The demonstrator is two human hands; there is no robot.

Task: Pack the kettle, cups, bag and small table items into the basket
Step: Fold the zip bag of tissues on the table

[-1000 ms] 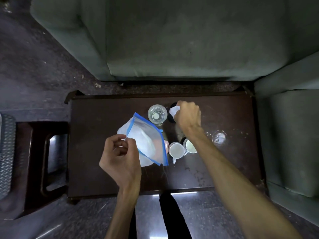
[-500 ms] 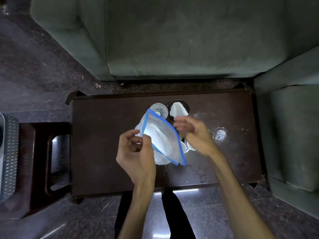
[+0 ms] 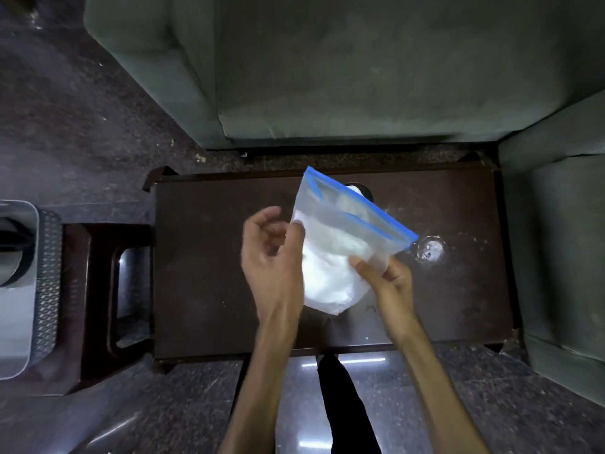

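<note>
The bag [image 3: 334, 244] you held was a clear zip pouch with a blue seal strip along its upper edge, cloudy with a soft white mass bunched in its lower half. It hung tilted between your hands above the dark brown counter [image 3: 209, 273], the blue strip slanting away from you and down toward your right.

Your left hand [image 3: 271, 257] pinched the bag's near left edge between thumb and fingertips, the other fingers curled loosely. Your right hand [image 3: 383, 276] gripped the lower right side of the bag, thumb pressed on the plastic.

Just beyond your right hand, a small glass piece [image 3: 429, 250] sat on the counter, too blurred to name. Behind the bag's top edge, a dark round thing with something white in it [image 3: 358, 191] peeked out, mostly hidden. Anything else on the counter beneath the bag was covered by it.

Far to the left of your left hand, the grey perforated basket [image 3: 45, 283] stood on a stool, cut off by the frame.
</note>
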